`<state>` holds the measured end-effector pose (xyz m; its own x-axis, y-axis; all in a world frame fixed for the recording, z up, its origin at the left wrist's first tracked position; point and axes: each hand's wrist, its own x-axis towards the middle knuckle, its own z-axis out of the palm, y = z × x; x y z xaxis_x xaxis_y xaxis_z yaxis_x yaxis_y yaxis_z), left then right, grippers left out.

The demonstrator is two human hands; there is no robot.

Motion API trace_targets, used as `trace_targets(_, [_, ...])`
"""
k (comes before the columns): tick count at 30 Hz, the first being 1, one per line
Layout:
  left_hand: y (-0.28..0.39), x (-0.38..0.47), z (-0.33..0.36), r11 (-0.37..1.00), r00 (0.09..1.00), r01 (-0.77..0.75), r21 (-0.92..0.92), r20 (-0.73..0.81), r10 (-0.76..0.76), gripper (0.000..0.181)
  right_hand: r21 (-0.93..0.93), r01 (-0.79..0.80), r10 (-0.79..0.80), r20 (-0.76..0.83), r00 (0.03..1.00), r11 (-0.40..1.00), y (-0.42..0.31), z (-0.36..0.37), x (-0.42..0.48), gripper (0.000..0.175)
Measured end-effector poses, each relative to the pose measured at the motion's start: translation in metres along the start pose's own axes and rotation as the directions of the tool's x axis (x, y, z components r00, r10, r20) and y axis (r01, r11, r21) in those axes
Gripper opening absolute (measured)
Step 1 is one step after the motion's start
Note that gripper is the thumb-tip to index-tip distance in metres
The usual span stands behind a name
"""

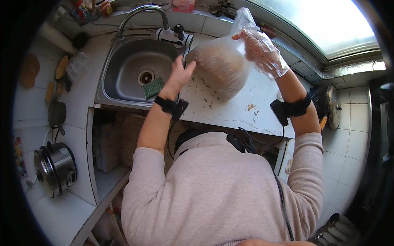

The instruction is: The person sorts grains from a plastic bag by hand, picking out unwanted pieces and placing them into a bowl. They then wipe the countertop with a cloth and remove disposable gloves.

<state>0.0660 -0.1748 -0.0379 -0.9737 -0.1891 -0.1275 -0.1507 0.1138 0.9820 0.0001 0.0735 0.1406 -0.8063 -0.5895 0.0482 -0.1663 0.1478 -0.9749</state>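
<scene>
My right hand [261, 50], in a clear disposable plastic glove, grips the gathered neck of a translucent plastic bag [220, 64]. The bag bulges with something tan and brown, not clear enough to name, and is by the counter's back beside the sink. Bare, with fingers spread, my left hand [181, 72] is at the sink's right edge, close to the bag's left side; whether it touches the bag I cannot tell. Dark flecks and a small heap of pale crumbs [251, 107] lie on the white countertop [227, 113].
A stainless steel sink [123, 66] with a green scouring pad [153, 88] inside and a curved faucet [143, 9] is at left. Farther left are a small pan [57, 112] and a rice cooker [57, 169]. A lidded pot [332, 107] stands at right, below the window.
</scene>
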Motion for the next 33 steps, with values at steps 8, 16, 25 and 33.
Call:
trace_targets(8, [-0.038, -0.039, 0.035, 0.847, 0.818, 0.514, -0.135, 0.375, -0.436, 0.113, 0.442, -0.128, 0.129, 0.027, 0.991, 0.888, -0.006, -0.005, -0.022, 0.044])
trace_targets(16, [-0.027, -0.046, 0.056, 0.983, 0.950, 0.072, 0.169, 0.290, -0.120, 0.127, 0.078, -0.306, 0.314, -0.112, 0.943, 0.949, 0.018, -0.016, -0.064, 0.043])
trace_targets(25, [-0.033, -0.041, 0.081, 0.899, 0.965, -0.132, 0.418, 0.263, 0.019, 0.127, 0.565, -0.328, 0.307, 0.135, 0.942, 0.757, 0.055, -0.052, -0.073, 0.058])
trace_targets(33, [-0.049, -0.032, 0.082, 0.911, 0.961, -0.167, 0.378, 0.270, 0.065, 0.114, 0.241, -0.501, 0.517, -0.005, 0.856, 0.832, 0.160, -0.083, -0.078, 0.043])
